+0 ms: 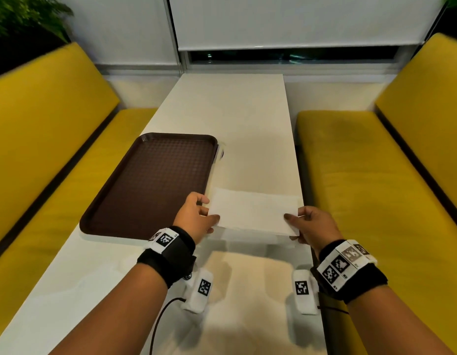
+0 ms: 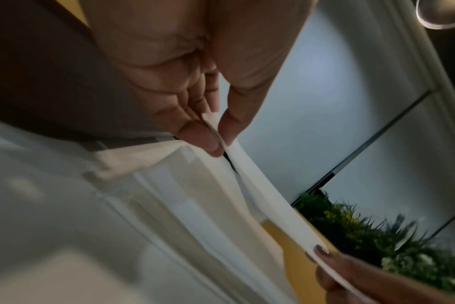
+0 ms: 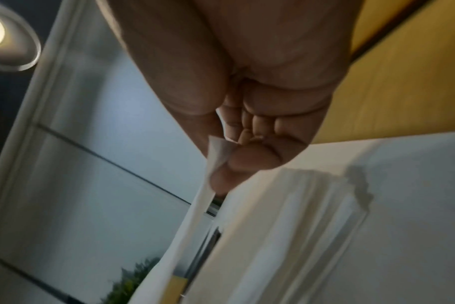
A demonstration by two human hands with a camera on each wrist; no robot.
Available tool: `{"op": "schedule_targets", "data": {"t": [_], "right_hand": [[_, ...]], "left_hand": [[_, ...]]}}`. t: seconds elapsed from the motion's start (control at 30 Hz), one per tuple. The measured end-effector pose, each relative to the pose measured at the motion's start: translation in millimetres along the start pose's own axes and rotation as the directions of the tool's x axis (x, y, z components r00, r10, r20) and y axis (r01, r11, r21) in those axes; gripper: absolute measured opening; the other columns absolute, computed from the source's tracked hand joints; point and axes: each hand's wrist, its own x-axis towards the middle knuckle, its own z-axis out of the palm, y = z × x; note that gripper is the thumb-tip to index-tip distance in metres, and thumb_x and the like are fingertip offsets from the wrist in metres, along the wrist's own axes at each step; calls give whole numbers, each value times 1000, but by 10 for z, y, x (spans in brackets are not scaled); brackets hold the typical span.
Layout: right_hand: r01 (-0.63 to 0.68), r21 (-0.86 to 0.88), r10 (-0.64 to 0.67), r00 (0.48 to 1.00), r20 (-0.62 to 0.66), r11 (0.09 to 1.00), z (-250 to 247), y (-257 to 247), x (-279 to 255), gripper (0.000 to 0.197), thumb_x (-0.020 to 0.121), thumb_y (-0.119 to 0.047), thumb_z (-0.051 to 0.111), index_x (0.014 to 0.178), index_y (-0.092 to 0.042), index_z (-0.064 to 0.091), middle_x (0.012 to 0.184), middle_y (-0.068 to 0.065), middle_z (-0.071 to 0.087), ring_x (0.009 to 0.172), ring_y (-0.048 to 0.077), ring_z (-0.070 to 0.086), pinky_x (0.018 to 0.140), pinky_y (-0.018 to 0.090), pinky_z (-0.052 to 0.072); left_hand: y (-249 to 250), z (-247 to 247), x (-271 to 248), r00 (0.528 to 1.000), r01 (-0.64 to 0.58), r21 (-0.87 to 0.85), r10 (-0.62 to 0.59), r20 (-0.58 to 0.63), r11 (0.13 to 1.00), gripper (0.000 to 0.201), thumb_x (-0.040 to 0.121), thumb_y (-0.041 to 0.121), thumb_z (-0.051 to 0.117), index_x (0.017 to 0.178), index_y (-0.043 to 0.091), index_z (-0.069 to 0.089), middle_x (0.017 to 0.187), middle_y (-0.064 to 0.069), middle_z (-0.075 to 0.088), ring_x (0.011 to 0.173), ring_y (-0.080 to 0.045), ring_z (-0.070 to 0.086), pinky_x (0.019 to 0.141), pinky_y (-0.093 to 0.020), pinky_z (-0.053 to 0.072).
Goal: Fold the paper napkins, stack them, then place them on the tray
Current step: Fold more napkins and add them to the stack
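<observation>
- Napkin [image 1: 253,210]: white paper, thin, rectangular, held flat and lifted just above the table near its front right edge; a slight sag along its length is seen in the left wrist view [image 2: 260,191].
- Left hand [image 1: 194,216]: the napkin's left edge is pinched between thumb and curled fingers [image 2: 195,131].
- Right hand [image 1: 308,222]: the napkin's right edge is pinched between thumb and fingertips [image 3: 244,156]; a small corner of paper is turned up at the pinch.
- Further white paper sheets [image 1: 248,238]: laid on the table directly beneath the held napkin; their edges show in layers in the right wrist view, blurred, so the count cannot be told.
- Tray [image 1: 145,185]: dark brown plastic, rectangular with rounded corners and a raised rim, its floor embossed in a fine grid; set on the table just left of the napkin, with nothing seen lying in it.
- Table [image 1: 248,129]: long, white, smooth-topped.
- Benches [image 1: 363,175]: yellow upholstery, one at each side of the table.
- Wristbands [image 1: 171,254]: black fabric with white, square-patterned marker blocks, worn on both wrists.
</observation>
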Motion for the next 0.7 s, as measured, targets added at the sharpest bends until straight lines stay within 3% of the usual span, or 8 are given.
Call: {"op": "schedule_targets", "data": {"t": [0.07,0.13,0.23,0.37,0.47,0.57,0.63,0.7], "right_hand": [[9,-123,-13,999,-36,992,13,54,70,22,83,-23,74,86,-5,61,74,9,65,50,19,64,48,28,44],[15,-210,-25,999,-45,978,20,118,106,25,83,-26,74,84,-5,61,73,9,64,50,19,64,50,29,46],[27,-273,-41,998,-46,962,27,193,130,26,83,-27,74,75,-8,57,67,7,60,48,19,61,59,35,51],[28,-320,-53,996,-68,947,36,222,134,26,82,-26,75,73,-9,58,63,6,59,49,19,55,55,31,49],[27,-340,-59,995,-84,940,38,213,123,23,82,-26,75,77,-12,58,67,5,61,54,19,56,53,28,46],[68,-422,-133,983,-126,904,29,133,43,26,83,-29,74,95,-18,55,82,0,60,68,14,57,53,22,40],[173,-541,-275,955,-112,823,15,40,-34,25,84,-27,73,101,-23,55,90,-4,58,75,12,55,56,18,37],[266,-643,-356,934,-12,718,23,-25,-92,20,86,-24,71,103,-22,62,98,-4,59,81,12,55,65,20,40]], "left_hand": [[-65,34,-8,1000,-2,81,3,-9,997,31,82,5,70,94,20,46,84,-8,52,63,-22,56,66,-38,55],[-137,65,-27,1000,-15,129,15,-1,991,23,82,4,70,88,17,51,75,-1,48,57,-20,53,67,-39,54],[-206,100,-52,999,-45,210,48,-5,977,18,81,6,71,79,17,57,71,1,46,56,-18,50,64,-36,50],[-256,125,-54,998,-53,281,63,-28,958,16,79,12,74,78,20,59,70,4,52,59,-14,49,64,-27,44],[-279,122,-48,996,-62,364,80,-35,929,12,80,17,73,82,20,61,78,3,55,69,-14,53,68,-26,45],[-277,114,-57,989,-99,475,141,-53,874,14,83,24,71,93,22,62,100,2,46,83,-14,53,76,-23,43],[-264,110,-43,975,-155,531,217,-55,833,16,84,25,70,97,23,63,106,4,42,91,-14,53,82,-22,43],[-241,121,-35,965,-208,557,262,-18,804,16,84,23,70,99,23,65,107,5,44,96,-14,53,83,-23,44]]}}
